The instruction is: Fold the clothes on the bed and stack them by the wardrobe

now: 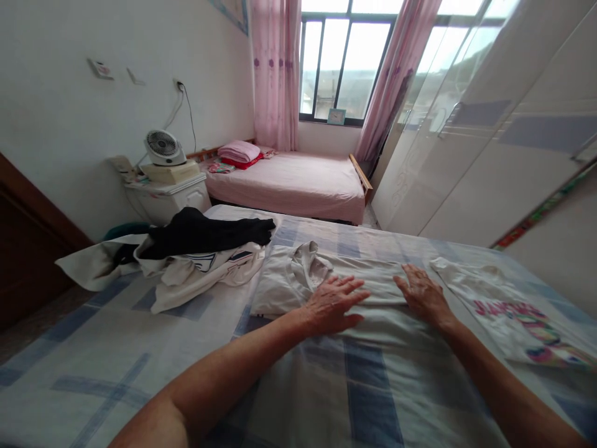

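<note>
A pale folded shirt lies on the blue-and-white checked bedsheet in front of me. My left hand lies flat on its near edge, fingers stretched out and open. My right hand rests flat on the same shirt further right, fingers spread, holding nothing. A white T-shirt with a pink and green print lies spread out to the right of my right hand.
A heap of white and black clothes sits at the left of the bed. Beyond it stand a white nightstand with a small fan, a pink bed under the window, and a glossy wardrobe on the right.
</note>
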{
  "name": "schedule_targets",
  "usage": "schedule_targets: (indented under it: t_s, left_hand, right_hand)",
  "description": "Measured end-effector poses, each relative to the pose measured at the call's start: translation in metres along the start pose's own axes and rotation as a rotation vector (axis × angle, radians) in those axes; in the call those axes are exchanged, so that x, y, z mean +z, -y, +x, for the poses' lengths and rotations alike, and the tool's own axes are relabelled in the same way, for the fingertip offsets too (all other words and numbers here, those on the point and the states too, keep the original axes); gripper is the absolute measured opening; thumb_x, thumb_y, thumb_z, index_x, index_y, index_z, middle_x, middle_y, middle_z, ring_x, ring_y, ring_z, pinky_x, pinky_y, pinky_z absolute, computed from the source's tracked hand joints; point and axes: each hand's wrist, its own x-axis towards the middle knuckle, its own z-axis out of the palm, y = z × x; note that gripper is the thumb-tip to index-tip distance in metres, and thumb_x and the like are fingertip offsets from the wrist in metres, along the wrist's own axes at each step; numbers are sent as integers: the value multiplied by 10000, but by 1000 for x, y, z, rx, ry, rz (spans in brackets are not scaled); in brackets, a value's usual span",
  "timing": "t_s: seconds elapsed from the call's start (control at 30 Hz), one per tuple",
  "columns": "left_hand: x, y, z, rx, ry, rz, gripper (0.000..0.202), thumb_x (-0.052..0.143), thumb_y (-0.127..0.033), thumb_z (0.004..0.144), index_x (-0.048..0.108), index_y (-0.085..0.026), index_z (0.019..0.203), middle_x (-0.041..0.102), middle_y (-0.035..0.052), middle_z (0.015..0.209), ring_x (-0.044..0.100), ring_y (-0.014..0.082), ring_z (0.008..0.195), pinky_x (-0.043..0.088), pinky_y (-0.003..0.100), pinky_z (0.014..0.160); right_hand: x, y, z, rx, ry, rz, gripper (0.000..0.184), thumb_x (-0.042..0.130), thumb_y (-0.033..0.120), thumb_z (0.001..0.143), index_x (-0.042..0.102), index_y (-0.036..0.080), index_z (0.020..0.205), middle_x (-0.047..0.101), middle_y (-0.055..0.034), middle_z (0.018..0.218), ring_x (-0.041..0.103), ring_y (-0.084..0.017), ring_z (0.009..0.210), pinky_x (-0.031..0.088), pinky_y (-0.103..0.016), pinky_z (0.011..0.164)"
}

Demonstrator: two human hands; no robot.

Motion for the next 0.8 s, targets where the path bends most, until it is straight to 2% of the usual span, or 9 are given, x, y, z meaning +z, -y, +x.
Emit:
schedule_targets:
  t_s: [0.1,0.2,0.27,0.33,0.47,0.63,0.73,0.8]
  left_hand:
    - [-23,4,-24,-248,-22,84,688,556,-489,802,387,-142,1371,370,160,1454,309,284,1355,249,449,1096]
    - [-35,12,-53,-448,91,143,899,654,-563,681,346,-106,1391,309,224,1468,252,343,1373,221,510,1098]
    - [-36,17,-66,-481,123,166,863,659,-530,691,356,-118,1387,301,221,1472,249,334,1376,228,493,1103]
    - [-33,19,-73,-468,92,191,741,629,-445,747,377,-145,1376,306,197,1475,270,305,1372,253,450,1102]
    - [-28,20,-72,-446,40,243,589,576,-255,779,427,-176,1344,348,164,1457,330,264,1343,301,395,1080]
    - [-27,22,-69,-476,-33,178,566,620,-262,739,508,-231,1293,332,136,1472,278,333,1359,325,464,1047]
    - [-28,27,-67,-535,-149,17,404,565,-219,780,609,-256,1179,459,93,1395,378,305,1306,339,443,1040]
    - [-30,33,-65,-596,-314,-179,302,537,-242,811,660,-234,1087,608,81,1218,500,273,1198,370,399,1018]
  right_hand:
    - [-12,27,-7,-46,14,161,538,255,428,921,503,138,1300,486,-132,1375,409,-225,1293,355,-397,1044]
    - [-18,52,-12,-142,56,215,453,300,373,920,540,193,1260,497,-112,1367,418,-213,1285,385,-393,1019]
    - [-18,63,-16,-219,94,196,392,325,329,918,584,234,1197,523,-92,1345,395,-214,1301,381,-406,1015]
    - [-14,70,-21,-246,123,171,375,331,311,919,605,238,1164,534,-82,1335,370,-217,1319,348,-413,1037]
    - [-3,80,-31,-98,81,149,466,324,376,924,524,151,1280,467,-110,1398,348,-238,1330,280,-417,1075]
    - [-3,85,-38,-72,52,170,495,318,395,923,510,137,1299,470,-99,1399,352,-240,1325,243,-406,1086]
    - [-7,87,-38,-72,49,185,492,321,380,918,513,129,1295,477,-104,1393,364,-249,1316,242,-412,1082]
    - [-9,88,-39,-68,45,198,484,325,370,915,520,134,1290,484,-104,1386,371,-251,1311,247,-416,1077]
